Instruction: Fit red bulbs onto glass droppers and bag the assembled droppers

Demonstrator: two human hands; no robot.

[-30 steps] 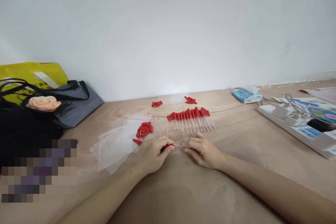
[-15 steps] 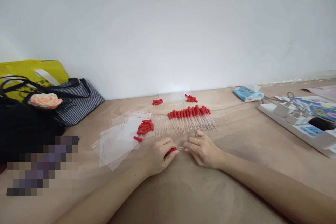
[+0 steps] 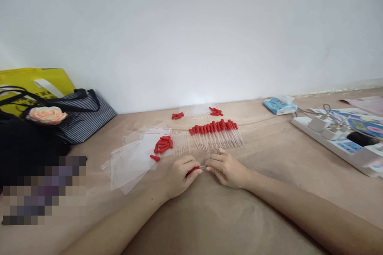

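Observation:
Near the middle of the table, my left hand [image 3: 184,175] is closed round a red rubber bulb [image 3: 193,170]. My right hand [image 3: 224,168] pinches a clear thin tube [image 3: 203,167] that runs from the bulb; the joint between them is mostly hidden by fingers. Beyond my hands lies a row of red-capped droppers [image 3: 218,133]. To its left are several bare clear tubes [image 3: 181,142] and a pile of loose red bulbs [image 3: 163,144], partly on clear zip bags [image 3: 131,163].
Against the wall lie more red bulbs [image 3: 177,116] and a clear bag [image 3: 197,110]. Striped [image 3: 86,117] and yellow [image 3: 56,77] bags stand left. At the right are a tissue pack [image 3: 279,105] and a power strip [image 3: 332,139] with plugs.
The whole view has shifted slightly. My hands are a little closer together, and less of the clear tube shows between them.

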